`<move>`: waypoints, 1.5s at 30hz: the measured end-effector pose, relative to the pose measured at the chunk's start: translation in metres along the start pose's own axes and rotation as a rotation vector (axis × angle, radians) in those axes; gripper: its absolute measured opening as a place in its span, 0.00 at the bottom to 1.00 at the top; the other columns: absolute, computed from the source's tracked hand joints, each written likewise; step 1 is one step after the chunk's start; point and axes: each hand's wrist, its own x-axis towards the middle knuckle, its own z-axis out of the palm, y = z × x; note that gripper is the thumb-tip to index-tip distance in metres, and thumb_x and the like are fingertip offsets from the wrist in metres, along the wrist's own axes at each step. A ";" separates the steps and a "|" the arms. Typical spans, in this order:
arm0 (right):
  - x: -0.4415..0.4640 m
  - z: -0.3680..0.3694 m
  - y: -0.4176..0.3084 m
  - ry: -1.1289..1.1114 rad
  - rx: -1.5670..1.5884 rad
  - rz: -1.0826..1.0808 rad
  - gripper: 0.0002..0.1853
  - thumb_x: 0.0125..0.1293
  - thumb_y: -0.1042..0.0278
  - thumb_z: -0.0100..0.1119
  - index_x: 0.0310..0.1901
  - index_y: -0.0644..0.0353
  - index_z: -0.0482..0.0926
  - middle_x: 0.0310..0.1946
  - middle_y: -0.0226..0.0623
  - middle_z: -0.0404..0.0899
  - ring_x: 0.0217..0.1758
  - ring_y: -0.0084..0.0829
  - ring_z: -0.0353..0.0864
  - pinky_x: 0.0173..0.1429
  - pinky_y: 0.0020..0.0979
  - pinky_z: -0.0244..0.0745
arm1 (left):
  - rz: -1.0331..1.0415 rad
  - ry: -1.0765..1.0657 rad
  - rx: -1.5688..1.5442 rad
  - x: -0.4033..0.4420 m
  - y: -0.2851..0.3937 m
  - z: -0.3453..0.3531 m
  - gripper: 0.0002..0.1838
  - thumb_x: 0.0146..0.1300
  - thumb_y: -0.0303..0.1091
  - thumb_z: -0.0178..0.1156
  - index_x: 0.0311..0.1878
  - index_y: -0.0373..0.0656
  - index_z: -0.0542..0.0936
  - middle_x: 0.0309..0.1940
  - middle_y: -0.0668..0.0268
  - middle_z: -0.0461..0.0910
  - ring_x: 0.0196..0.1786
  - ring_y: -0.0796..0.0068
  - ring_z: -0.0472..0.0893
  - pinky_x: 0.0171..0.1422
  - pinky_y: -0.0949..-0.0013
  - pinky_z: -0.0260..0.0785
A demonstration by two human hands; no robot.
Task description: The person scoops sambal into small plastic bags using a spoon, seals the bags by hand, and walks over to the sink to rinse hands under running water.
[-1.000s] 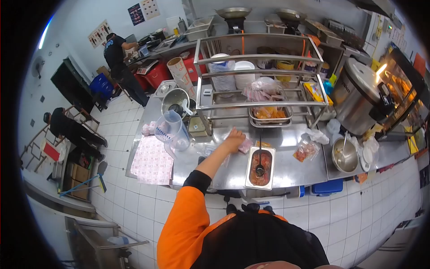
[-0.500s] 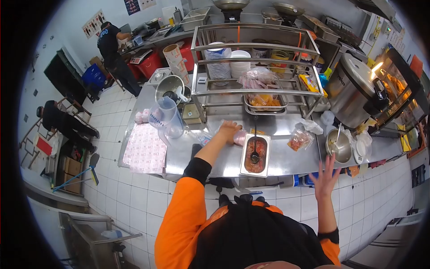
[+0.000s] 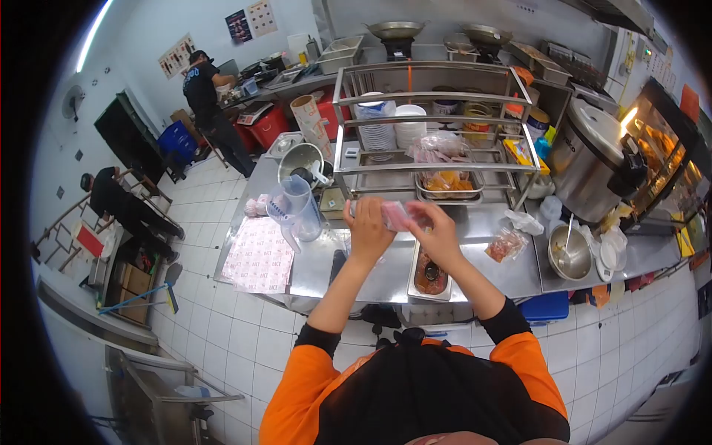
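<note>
Both hands are raised over the steel counter, around a small pink, plastic-looking bundle. My left hand grips its left side, fingers wrapped over it. The fingers of my right hand pinch its right end. What the bundle is exactly, I cannot make out. Below my right hand sits a rectangular steel pan of reddish food, with a black ladle lying in it. My right hand partly hides the pan and the ladle's handle.
Left stand clear plastic jugs and pink printed paper sheets. Behind is a steel rack with stacked bowls and a food tray. Rightward lie a bag of food, a mixing bowl and a large cooker. Two people work farther left.
My left hand has lifted the pink bundle off the counter. My right hand has come in from the right, from open and spread, to grasp it too. The view has shifted slightly.
</note>
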 end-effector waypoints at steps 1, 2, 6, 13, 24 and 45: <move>0.001 0.005 -0.006 -0.019 0.005 -0.019 0.17 0.58 0.73 0.67 0.49 0.61 0.79 0.45 0.37 0.78 0.41 0.28 0.80 0.43 0.28 0.76 | -0.006 0.021 0.038 -0.002 0.005 -0.006 0.26 0.45 0.39 0.68 0.48 0.46 0.70 0.45 0.65 0.72 0.54 0.65 0.72 0.68 0.51 0.45; -0.002 0.011 -0.014 0.095 -0.049 -0.156 0.13 0.56 0.74 0.68 0.43 0.62 0.80 0.40 0.37 0.78 0.35 0.28 0.79 0.38 0.27 0.75 | -0.016 0.039 0.077 -0.004 0.007 -0.009 0.26 0.46 0.40 0.68 0.48 0.46 0.70 0.44 0.66 0.73 0.53 0.66 0.73 0.68 0.51 0.45; 0.001 0.015 -0.017 0.017 -0.133 -0.153 0.13 0.54 0.72 0.69 0.42 0.61 0.81 0.42 0.37 0.77 0.36 0.31 0.77 0.40 0.30 0.74 | -0.032 0.114 0.078 -0.015 0.002 -0.013 0.29 0.45 0.39 0.69 0.50 0.47 0.69 0.46 0.66 0.72 0.55 0.65 0.72 0.67 0.51 0.44; 0.006 0.023 -0.014 -0.041 -0.321 -0.249 0.16 0.48 0.67 0.72 0.40 0.58 0.82 0.50 0.37 0.73 0.50 0.36 0.74 0.53 0.34 0.71 | 0.030 0.160 0.021 -0.022 -0.006 -0.015 0.36 0.44 0.39 0.72 0.57 0.47 0.66 0.51 0.63 0.69 0.58 0.61 0.70 0.66 0.51 0.46; 0.019 0.010 0.003 -0.238 -0.263 -0.049 0.16 0.50 0.62 0.74 0.39 0.58 0.80 0.52 0.37 0.73 0.54 0.35 0.74 0.52 0.33 0.72 | 0.317 0.065 -0.313 -0.030 -0.030 0.004 0.46 0.39 0.29 0.74 0.65 0.61 0.66 0.54 0.58 0.69 0.54 0.51 0.72 0.54 0.51 0.63; 0.062 -0.017 0.013 -0.609 -0.232 -0.253 0.24 0.49 0.52 0.77 0.38 0.56 0.74 0.39 0.34 0.69 0.46 0.33 0.69 0.51 0.31 0.66 | 0.302 0.085 -0.473 -0.025 -0.036 0.012 0.38 0.47 0.14 0.63 0.61 0.59 0.70 0.48 0.55 0.70 0.48 0.52 0.72 0.51 0.55 0.67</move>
